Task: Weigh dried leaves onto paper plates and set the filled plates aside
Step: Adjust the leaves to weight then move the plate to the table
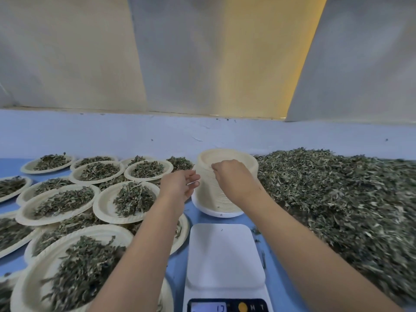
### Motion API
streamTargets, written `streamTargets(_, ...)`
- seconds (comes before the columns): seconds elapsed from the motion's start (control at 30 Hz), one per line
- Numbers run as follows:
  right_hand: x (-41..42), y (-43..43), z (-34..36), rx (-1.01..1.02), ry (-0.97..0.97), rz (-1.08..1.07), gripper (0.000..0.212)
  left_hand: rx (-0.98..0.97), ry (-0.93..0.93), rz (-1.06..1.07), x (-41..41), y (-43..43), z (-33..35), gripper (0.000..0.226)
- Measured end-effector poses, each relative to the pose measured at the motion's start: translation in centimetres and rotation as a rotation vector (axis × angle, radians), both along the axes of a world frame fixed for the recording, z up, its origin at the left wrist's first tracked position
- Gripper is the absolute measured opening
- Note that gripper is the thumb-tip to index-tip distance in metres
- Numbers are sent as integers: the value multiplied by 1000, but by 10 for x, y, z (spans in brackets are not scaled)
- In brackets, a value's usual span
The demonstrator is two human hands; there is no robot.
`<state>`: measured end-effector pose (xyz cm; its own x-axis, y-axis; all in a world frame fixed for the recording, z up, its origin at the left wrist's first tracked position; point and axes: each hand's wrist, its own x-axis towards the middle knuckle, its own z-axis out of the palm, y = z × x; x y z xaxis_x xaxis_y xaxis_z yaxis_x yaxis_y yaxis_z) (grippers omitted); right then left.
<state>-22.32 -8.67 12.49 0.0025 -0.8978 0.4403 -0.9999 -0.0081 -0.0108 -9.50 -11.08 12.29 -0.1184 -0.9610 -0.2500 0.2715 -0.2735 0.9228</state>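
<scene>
A tall stack of empty paper plates (209,194) stands just beyond a white digital scale (225,255), whose platform is bare. My right hand (234,176) reaches over the stack's top, its fingertips curled and pinching at the rim of the top plate (216,157). My left hand (182,185) is at the stack's left side, fingers relaxed and touching its edge. A big heap of dried leaves (337,199) covers the table to the right.
Several filled paper plates (128,199) overlap one another across the left of the blue table (202,219). A pale low wall (202,134) and hanging cloth sheets close off the far side. The scale's display (208,307) faces me at the bottom edge.
</scene>
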Motion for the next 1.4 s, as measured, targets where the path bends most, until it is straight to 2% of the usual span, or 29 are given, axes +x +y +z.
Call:
streamTargets(0.1, 2, 0, -5, -49, 25, 23, 23, -8, 4, 4, -3, 2, 2, 20)
streamTargets(0.17, 0, 0, -4, -102, -14, 42, 36, -34, 17, 26, -6, 3, 4, 19)
streamTargets(0.23, -3, 2, -3, -155, -51, 75, 41, -89, 26, 47, -7, 3, 7, 15)
streamTargets(0.37, 4, 17, 2, -289, -76, 263, 36, -194, 54, 86, -5, 1, 16, 19)
streamTargets(0.47, 12, 31, -5, -393, -68, 343, 30, -275, -32, 160, 0, 4, 16, 24)
streamTargets(0.53, 17, 40, -10, -382, -137, 340, 22, -284, -86, 180, 5, 12, 13, 23)
streamTargets(0.63, 15, 51, -14, -438, -448, 247, 26, -272, -165, 174, 14, 26, 6, 19)
streamTargets(0.7, 9, 60, -12, -532, -716, 74, 34, -276, -195, 159, 22, 37, -1, 15)
streamTargets(0.8, -8, 73, -17, -480, -1156, -66, 40, -278, -200, 65, 29, 51, -15, 18)
streamTargets(0.83, -11, 77, -20, -453, -1233, -85, 38, -274, -213, 18, 30, 55, -21, 21)
streamTargets(0.9, -14, 84, -26, -423, -1241, -137, 30, -267, -276, -44, 33, 57, -33, 24)
streamTargets(0.97, -16, 87, -31, -437, -1253, -176, 22, -287, -388, -43, 37, 55, -42, 16)
streamTargets(1.0, -16, 88, -34, -439, -1269, -196, 24, -304, -439, -22, 39, 53, -45, 13)
streamTargets(1.13, -21, 90, -49, -393, -1305, -259, 31, -294, -581, 87, 46, 40, -51, 46)
streamTargets(1.3, -24, 90, -68, -216, -1252, -306, 36, -217, -727, 42, 49, 35, -60, 45)
streamTargets(1.4, -24, 90, -73, -179, -1245, -316, 37, -211, -749, 34, 49, 33, -65, 47)
